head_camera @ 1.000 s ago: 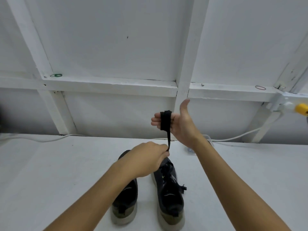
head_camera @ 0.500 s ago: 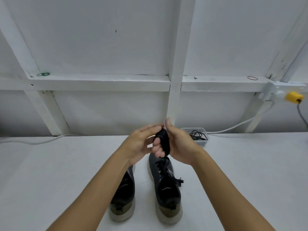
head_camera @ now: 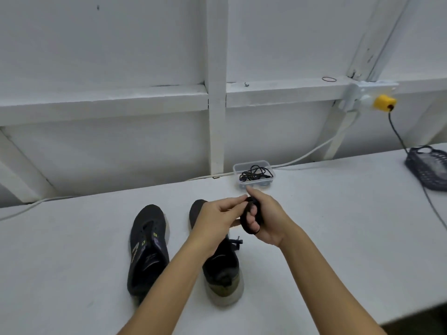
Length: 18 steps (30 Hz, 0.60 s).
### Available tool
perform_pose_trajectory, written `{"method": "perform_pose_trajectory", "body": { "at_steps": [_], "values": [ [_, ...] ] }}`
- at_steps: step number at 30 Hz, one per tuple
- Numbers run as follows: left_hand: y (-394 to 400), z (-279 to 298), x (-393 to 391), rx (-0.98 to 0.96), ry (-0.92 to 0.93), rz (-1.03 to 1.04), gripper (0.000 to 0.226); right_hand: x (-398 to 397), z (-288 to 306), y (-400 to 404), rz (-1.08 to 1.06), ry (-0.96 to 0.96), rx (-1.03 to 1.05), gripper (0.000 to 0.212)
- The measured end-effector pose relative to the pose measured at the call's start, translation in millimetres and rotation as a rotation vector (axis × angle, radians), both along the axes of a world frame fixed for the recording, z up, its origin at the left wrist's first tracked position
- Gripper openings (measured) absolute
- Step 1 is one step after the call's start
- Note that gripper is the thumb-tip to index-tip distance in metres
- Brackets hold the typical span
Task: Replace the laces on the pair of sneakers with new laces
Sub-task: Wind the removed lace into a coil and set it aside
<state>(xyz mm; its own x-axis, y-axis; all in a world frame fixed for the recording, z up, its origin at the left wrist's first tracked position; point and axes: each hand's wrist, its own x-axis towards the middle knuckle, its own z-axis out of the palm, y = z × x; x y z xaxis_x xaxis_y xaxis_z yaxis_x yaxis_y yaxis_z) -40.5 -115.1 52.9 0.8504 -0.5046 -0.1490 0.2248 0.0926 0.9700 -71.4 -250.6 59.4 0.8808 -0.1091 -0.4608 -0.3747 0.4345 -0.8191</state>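
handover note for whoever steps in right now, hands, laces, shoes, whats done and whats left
Right hand: black lace coiled round its fingers.
Left hand: pinching the coil's top end.
Left sneaker: on the table, no lace showing.
Right sneaker: beside it, a lace knot showing.
Clear tub behind holds more black laces.
Left: set the coil down, finish unlacing, thread new laces.

Head camera looks forward and down, close over the table (head_camera: 72,250).

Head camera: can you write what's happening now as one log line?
step: coiling black lace | right hand: lace wound round fingers | left hand: pinching lace | sneakers: on table | clear box: black cords inside
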Motion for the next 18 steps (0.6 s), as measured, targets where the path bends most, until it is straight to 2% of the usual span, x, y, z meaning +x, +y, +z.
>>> {"method": "perform_pose_trajectory", "body": {
  "at_steps": [6, 10, 12, 15, 18],
  "values": [
    [-45, -29, -4, 0.135, -0.002, 0.022, 0.014, -5, -31, -29, -0.193, 0.122, -0.140, 0.059],
    [-72, -50, -2, 0.172, 0.096, -0.028, 0.010, -4, -56, -49, -0.290, 0.252, -0.336, 0.053],
    [-83, -61, 1, 0.192, 0.119, -0.062, 0.010, -3, -67, -57, -0.322, 0.307, -0.328, 0.049],
    [-95, -67, 12, 0.236, 0.188, -0.120, 0.016, -3, -75, -69, -0.323, 0.342, -0.303, 0.056],
    [-99, -68, 22, 0.267, 0.211, -0.267, 0.023, -1, -80, -82, -0.304, 0.371, -0.392, 0.065]
  ]
}}
